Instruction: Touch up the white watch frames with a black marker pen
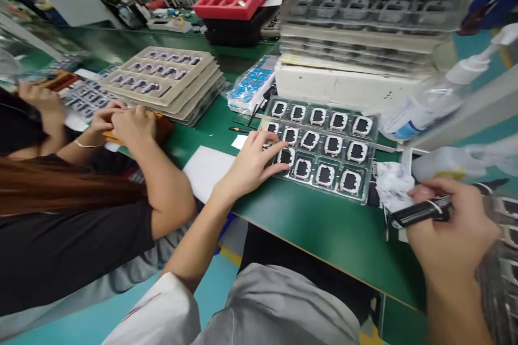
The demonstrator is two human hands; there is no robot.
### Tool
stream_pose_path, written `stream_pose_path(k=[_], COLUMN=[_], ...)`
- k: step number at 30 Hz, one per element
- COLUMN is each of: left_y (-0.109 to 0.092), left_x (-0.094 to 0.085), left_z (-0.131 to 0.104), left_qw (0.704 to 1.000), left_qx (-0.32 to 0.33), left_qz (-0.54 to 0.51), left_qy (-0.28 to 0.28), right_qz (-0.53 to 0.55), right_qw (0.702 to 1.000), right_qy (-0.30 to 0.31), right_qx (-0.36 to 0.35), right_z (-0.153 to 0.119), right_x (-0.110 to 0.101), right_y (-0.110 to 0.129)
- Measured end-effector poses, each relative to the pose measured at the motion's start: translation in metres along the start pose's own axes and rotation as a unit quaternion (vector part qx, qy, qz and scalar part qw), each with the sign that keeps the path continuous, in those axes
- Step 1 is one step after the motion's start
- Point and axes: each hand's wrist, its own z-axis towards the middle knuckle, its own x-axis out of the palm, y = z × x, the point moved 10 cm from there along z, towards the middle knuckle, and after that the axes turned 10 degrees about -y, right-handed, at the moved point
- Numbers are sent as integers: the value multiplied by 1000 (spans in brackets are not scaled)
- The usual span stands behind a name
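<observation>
My left hand (253,161) rests at the left end of a clear plastic tray (366,191), fingers spread. Its thumb and forefinger lie on either side of one white-rimmed square part (286,157) with a dark centre; I cannot tell whether they press on it. Several similar parts, such as this one (325,174), sit in rows in the tray's pockets. To the right, my right hand (453,232) is closed around a black marker pen (423,212), held nearly level above the table edge. A crumpled white tissue (394,183) lies just beyond that hand.
Stacked trays (364,43) on a white box (343,83) stand behind. Bottles, including a pump bottle (441,94), are at right, above more trays (508,259). A co-worker's hands (131,124) work at left beside a beige tray stack (162,83). White paper (208,170) lies between us.
</observation>
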Motion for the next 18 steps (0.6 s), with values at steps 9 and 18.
stream_pose_path(k=[9, 18], left_y=[4, 42], left_x=[4, -15], left_z=[-11, -25], left_qw=[992, 975], left_qx=[-18, -151], left_qz=[107, 145], left_qy=[65, 73], right_qz=[14, -15], right_qw=[1000, 995], right_qy=[-13, 59], right_qx=[-19, 77], right_z=[-1, -7], right_x=[7, 7], right_y=[5, 2])
